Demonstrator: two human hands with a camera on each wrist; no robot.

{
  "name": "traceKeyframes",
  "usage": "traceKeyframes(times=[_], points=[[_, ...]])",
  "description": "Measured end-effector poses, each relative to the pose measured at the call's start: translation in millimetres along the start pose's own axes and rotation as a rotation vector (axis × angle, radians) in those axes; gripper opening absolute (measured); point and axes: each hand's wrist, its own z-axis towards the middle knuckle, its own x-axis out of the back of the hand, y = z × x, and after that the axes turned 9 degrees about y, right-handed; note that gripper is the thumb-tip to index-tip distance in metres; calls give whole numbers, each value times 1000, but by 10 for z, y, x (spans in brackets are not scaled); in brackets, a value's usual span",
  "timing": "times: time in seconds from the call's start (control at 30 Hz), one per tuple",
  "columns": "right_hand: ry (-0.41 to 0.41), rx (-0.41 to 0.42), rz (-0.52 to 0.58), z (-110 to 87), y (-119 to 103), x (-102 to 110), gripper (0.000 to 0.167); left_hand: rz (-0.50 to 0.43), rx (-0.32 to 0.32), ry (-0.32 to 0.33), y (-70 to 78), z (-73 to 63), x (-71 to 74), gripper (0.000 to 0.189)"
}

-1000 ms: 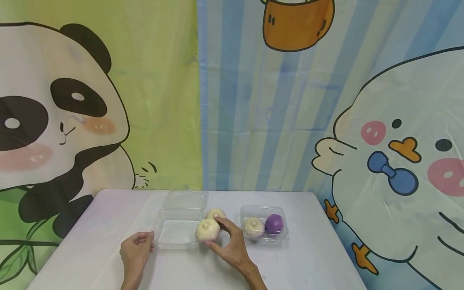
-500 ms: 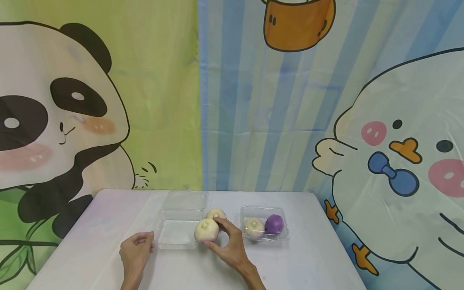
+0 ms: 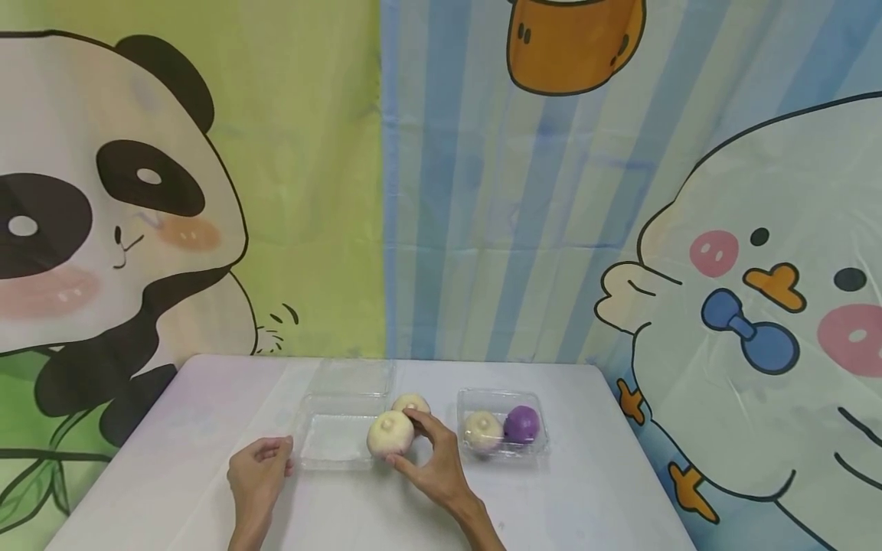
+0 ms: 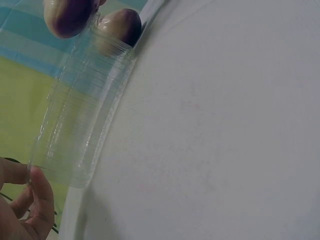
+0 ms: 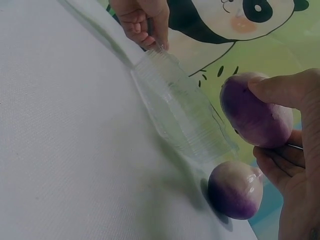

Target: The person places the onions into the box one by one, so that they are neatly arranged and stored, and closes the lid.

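My right hand (image 3: 436, 467) holds a white-and-purple turnip (image 3: 390, 434) between thumb and fingers, raised at the right edge of an open clear plastic box (image 3: 331, 464). In the right wrist view this turnip (image 5: 250, 112) shows its purple side, off the table. On the box's left side, my left hand (image 3: 260, 473) pinches the rim between thumb and finger; the left wrist view shows that grip on the box (image 4: 75, 125). A second turnip (image 3: 410, 402) sits on the table beside the box's right side, partly hidden in the head view by the held one.
To the right stands another clear plastic box (image 3: 501, 396), holding a pale turnip (image 3: 484, 431) and a round purple vegetable (image 3: 521, 425). The open box's lid (image 3: 354, 377) lies back toward the far table edge. A cartoon-printed curtain (image 3: 448, 191) hangs behind the white table (image 3: 579, 490).
My right hand has shifted slightly left with the turnip, bringing it a little farther over the open box's right edge. The left hand keeps its place on the box.
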Motion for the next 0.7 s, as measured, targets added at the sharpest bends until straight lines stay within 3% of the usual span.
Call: traceKeyframes(times=[0.37, 0.7], points=[[-39, 1, 11, 65, 8, -38, 72, -24, -27, -15, 12, 12, 16, 21], [-61, -11, -5, 102, -9, -91, 72, -8, -12, -3, 1, 3, 1, 22]])
